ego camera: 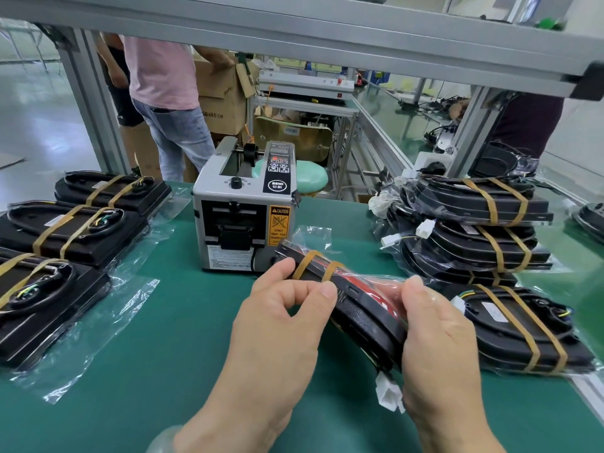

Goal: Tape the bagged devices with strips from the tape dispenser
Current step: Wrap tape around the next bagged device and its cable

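Note:
Above the green bench I hold a black bagged device (pixel 362 317) tilted on its edge, with two tan tape strips (pixel 305 261) wrapped round its far end and a white connector hanging from its near end. My left hand (pixel 281 318) pinches the device's left edge at the strips with thumb and fingers. My right hand (pixel 438 338) grips the device's near right side over the clear bag. The grey tape dispenser (pixel 243 207) stands just behind the device, its outlet facing me.
Three taped devices (pixel 70 232) in clear bags lie in a row at the left. A stack of taped devices (pixel 474 223) sits at the right, one more (pixel 519 328) beside my right hand. Aluminium frame posts and people stand behind the bench.

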The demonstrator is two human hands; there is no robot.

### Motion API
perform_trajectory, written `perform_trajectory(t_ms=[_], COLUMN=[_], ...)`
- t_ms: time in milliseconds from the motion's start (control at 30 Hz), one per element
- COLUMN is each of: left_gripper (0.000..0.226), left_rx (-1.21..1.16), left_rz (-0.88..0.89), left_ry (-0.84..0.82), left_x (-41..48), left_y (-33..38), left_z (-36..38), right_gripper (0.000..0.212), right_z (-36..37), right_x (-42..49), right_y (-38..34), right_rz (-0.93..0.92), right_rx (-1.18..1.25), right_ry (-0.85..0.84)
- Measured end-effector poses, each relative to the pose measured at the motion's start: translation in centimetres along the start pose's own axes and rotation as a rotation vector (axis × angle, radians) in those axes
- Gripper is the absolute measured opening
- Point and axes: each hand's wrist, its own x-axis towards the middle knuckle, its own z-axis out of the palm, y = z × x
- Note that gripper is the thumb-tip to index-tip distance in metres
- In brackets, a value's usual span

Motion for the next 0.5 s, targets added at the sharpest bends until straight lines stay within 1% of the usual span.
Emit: perform_trajectory(t_ms=[100, 300, 500], left_gripper=[0.013, 0.020, 0.021], left_rx=[0.016, 0.078, -0.044], left_rz=[-0.003, 0.008, -0.015], left_ry=[0.015, 0.041, 0.049], left_x=[0.0, 0.2, 0.5], left_y=[0.0, -0.2, -0.4], left_z=[0.1, 0.3, 0.1], right_gripper=[0.040, 0.037, 0.035], right_z=[0.2, 1.0, 1.0], right_x=[-0.2, -1.1, -1.1], right_y=[-0.2, -0.1, 0.0], right_rz=[-0.029, -0.045, -0.072], right_rx=[0.004, -0.005, -0.009], right_ry=[-0.013, -0.041, -0.027])
